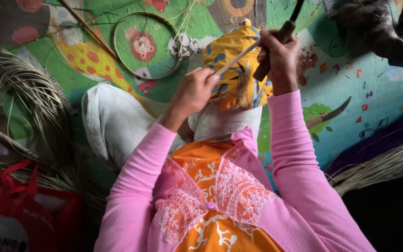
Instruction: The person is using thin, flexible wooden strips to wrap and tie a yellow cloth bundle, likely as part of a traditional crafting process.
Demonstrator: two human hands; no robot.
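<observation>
1. A thin pale cane strip (232,62) is held at its near end by the left hand (194,91), the fingers closed around it just above the knee.
2. A dark wooden-handled knife (276,46) is gripped by the right hand (281,56), fingers clamped on the handle; the blade runs upward out of view, so its contact with the strip cannot be confirmed.
3. The strip is positioned across a yellow patterned cloth (236,70) draped over the raised knee, running diagonally up to the right hand.
4. Progress, as judged: the strip appears already split narrow and even, with trimming or shaving in hand. How much of its length is finished cannot be told.
5. A completed cane hoop (146,45) lies on the colourful play mat (374,88), well apart from the hands, which suggests some pieces are done.
6. Large bundles of unworked fibre (15,88) at the left and more strands (383,163) at the right suggest much material is left.
7. A second, curved knife (328,114) lies unused on the mat near the right elbow.
8. The strip looks light, stiff, straight and smooth-edged.
</observation>
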